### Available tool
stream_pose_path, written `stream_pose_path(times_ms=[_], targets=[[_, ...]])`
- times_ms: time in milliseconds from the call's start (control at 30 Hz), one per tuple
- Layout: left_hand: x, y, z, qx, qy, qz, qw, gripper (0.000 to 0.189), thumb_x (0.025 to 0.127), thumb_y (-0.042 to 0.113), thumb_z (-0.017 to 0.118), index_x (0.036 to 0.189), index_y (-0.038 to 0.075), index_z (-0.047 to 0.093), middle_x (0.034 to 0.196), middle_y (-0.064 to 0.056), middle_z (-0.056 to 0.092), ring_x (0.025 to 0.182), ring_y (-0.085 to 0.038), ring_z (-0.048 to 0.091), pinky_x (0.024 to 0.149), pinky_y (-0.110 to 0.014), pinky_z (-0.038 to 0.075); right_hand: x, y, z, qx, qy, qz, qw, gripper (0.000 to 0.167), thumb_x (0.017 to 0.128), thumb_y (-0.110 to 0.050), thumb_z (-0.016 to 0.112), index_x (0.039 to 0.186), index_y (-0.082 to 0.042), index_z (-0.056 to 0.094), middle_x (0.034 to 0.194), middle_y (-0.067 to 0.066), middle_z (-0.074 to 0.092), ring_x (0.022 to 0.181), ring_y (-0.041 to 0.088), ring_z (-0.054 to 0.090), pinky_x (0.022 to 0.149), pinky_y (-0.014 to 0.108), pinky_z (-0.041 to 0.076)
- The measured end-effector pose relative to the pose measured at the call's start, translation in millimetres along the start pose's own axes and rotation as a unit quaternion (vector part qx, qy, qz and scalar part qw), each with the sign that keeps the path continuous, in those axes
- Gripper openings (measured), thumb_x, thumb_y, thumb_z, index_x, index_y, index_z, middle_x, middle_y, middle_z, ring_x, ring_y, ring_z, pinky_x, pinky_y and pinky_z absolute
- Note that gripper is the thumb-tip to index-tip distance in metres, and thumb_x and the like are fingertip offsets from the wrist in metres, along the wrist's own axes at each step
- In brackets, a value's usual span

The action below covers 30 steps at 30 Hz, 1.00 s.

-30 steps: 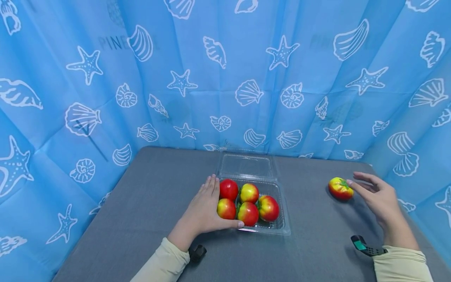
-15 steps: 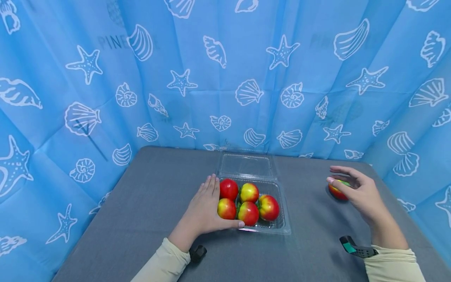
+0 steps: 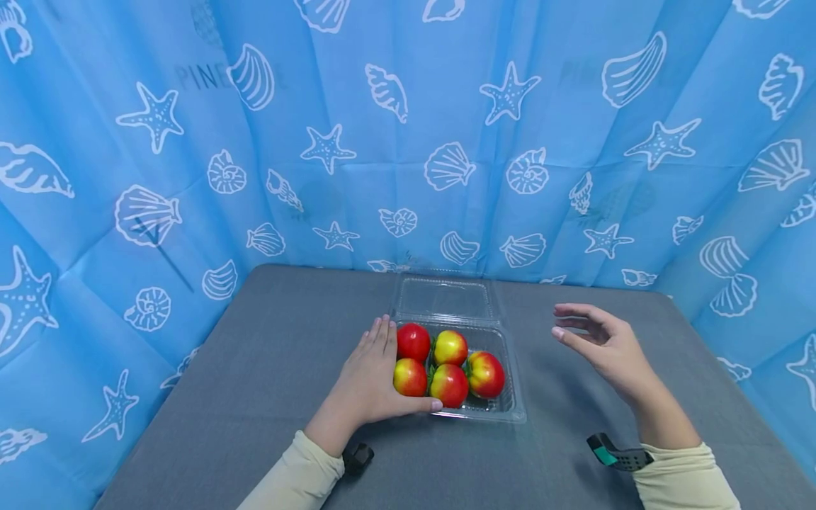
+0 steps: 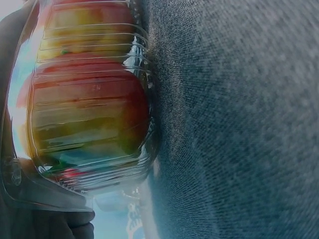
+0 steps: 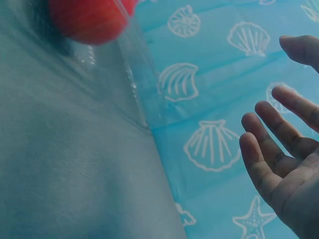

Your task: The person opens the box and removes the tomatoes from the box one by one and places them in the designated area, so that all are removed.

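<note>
A clear plastic clamshell box stands on the table with its lid folded back. Several glossy red-and-yellow tomatoes sit inside, mostly toward its left and middle. My left hand rests against the box's left side, fingers straight, the thumb along the front edge. Through the ribbed wall in the left wrist view a tomato shows up close. My right hand hovers right of the box, fingers spread and loosely bent; the right wrist view shows this hand holding nothing. The loose tomato at the right is hidden behind it.
A grey cloth-covered table lies under everything. Behind and beside it hangs a blue curtain printed with white shells and starfish. Black bands with devices are on both wrists.
My right hand has moved left, from the loose tomato toward the box, without carrying it; the hand now covers that tomato from the head view. My left hand and the box have stayed put.
</note>
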State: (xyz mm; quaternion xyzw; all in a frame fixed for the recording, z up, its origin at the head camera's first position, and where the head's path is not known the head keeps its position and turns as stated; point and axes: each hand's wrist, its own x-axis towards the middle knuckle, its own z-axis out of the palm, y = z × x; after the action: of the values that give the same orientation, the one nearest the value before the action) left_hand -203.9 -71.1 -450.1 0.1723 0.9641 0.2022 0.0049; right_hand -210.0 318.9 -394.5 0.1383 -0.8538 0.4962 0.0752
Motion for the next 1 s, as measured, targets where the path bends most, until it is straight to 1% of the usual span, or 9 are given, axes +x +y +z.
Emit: stream_pose_path(times_ms=[167, 333, 433, 600, 733, 833, 867, 967, 1000], targets=[[0.4, -0.7, 1.0, 0.0, -0.001, -0.001, 1.0, 0.137, 0.071, 0.095, 0.063, 0.169, 0.007, 0.025, 0.178, -0.013, 0.021, 0.166, -0.036, 0.015, 0.132, -0.054, 0.027, -0.2, -1.1, 9.7, 0.009, -0.024, 0.009, 0.9996, 0.042, 0.103, -0.018, 0.072, 0.142, -0.004, 0.061, 0.13, -0.013, 0.065, 0.116, -0.002, 0.066, 0.091, 0.012, 0.057], [1.7, -0.9, 1.5, 0.001, -0.006, -0.004, 1.0, 0.139, 0.07, 0.096, 0.062, 0.17, 0.008, 0.023, 0.179, -0.012, 0.019, 0.167, -0.035, 0.014, 0.132, -0.054, 0.027, 1.0, -2.0, 19.9, -0.003, -0.043, 0.024, 0.9988, 0.045, 0.103, -0.023, 0.073, 0.142, -0.007, 0.06, 0.14, 0.01, 0.063, 0.118, 0.004, 0.066, 0.092, 0.013, 0.057], [2.0, -1.1, 1.4, 0.0, -0.007, -0.004, 1.0, 0.139, 0.07, 0.096, 0.062, 0.17, 0.007, 0.022, 0.179, -0.012, 0.019, 0.167, -0.035, 0.014, 0.132, -0.054, 0.027, 1.5, -2.3, 26.4, -0.008, -0.049, 0.019, 0.9986, 0.044, 0.102, -0.023, 0.074, 0.141, -0.007, 0.061, 0.142, 0.018, 0.062, 0.12, 0.008, 0.067, 0.093, 0.013, 0.056], [0.5, 0.2, -0.4, -0.007, -0.002, 0.001, 1.0, 0.137, 0.071, 0.093, 0.064, 0.169, 0.006, 0.026, 0.178, -0.014, 0.022, 0.166, -0.037, 0.016, 0.131, -0.055, 0.028, 0.9, -2.1, 38.2, -0.027, -0.058, -0.006, 0.998, 0.042, 0.1, -0.021, 0.076, 0.138, -0.009, 0.064, 0.139, 0.016, 0.066, 0.119, 0.005, 0.066, 0.098, 0.013, 0.054], [-0.1, 1.0, -1.3, -0.007, 0.0, 0.002, 1.0, 0.136, 0.072, 0.093, 0.065, 0.168, 0.006, 0.026, 0.178, -0.014, 0.023, 0.166, -0.037, 0.016, 0.131, -0.055, 0.028, 1.5, -2.3, 46.0, -0.036, -0.07, -0.021, 0.9967, 0.044, 0.098, -0.021, 0.078, 0.137, -0.007, 0.065, 0.137, 0.015, 0.068, 0.121, 0.004, 0.064, 0.101, 0.013, 0.052], [0.0, 1.0, -1.2, -0.008, -0.001, 0.001, 1.0, 0.136, 0.071, 0.093, 0.065, 0.168, 0.005, 0.026, 0.177, -0.014, 0.023, 0.166, -0.037, 0.016, 0.131, -0.055, 0.028, 1.6, -2.1, 50.9, -0.04, -0.08, -0.028, 0.9956, 0.046, 0.097, -0.021, 0.08, 0.137, -0.005, 0.065, 0.137, 0.015, 0.068, 0.123, 0.009, 0.064, 0.103, 0.016, 0.053], [-0.2, 1.2, -1.2, -0.007, -0.001, 0.0, 1.0, 0.136, 0.071, 0.093, 0.065, 0.168, 0.005, 0.026, 0.177, -0.014, 0.023, 0.166, -0.037, 0.016, 0.131, -0.055, 0.028, 1.5, -1.9, 52.6, -0.043, -0.082, -0.031, 0.9952, 0.046, 0.096, -0.021, 0.081, 0.137, -0.006, 0.066, 0.137, 0.013, 0.069, 0.123, 0.008, 0.064, 0.103, 0.016, 0.053], [0.0, 1.1, -1.0, -0.009, -0.001, -0.001, 1.0, 0.136, 0.071, 0.093, 0.065, 0.168, 0.005, 0.026, 0.178, -0.014, 0.022, 0.166, -0.037, 0.016, 0.131, -0.056, 0.028, 0.1, -3.2, 57.5, -0.055, -0.087, -0.043, 0.9938, 0.045, 0.096, -0.022, 0.081, 0.137, -0.01, 0.067, 0.137, 0.011, 0.069, 0.125, 0.016, 0.065, 0.105, 0.018, 0.053], [0.0, 1.1, -1.0, -0.009, 0.0, -0.001, 1.0, 0.136, 0.071, 0.092, 0.065, 0.168, 0.005, 0.026, 0.178, -0.014, 0.022, 0.166, -0.037, 0.016, 0.131, -0.056, 0.028, -0.5, -4.2, 59.1, -0.06, -0.087, -0.046, 0.9934, 0.044, 0.096, -0.022, 0.081, 0.137, -0.012, 0.067, 0.137, 0.009, 0.07, 0.125, 0.017, 0.065, 0.105, 0.018, 0.052]])
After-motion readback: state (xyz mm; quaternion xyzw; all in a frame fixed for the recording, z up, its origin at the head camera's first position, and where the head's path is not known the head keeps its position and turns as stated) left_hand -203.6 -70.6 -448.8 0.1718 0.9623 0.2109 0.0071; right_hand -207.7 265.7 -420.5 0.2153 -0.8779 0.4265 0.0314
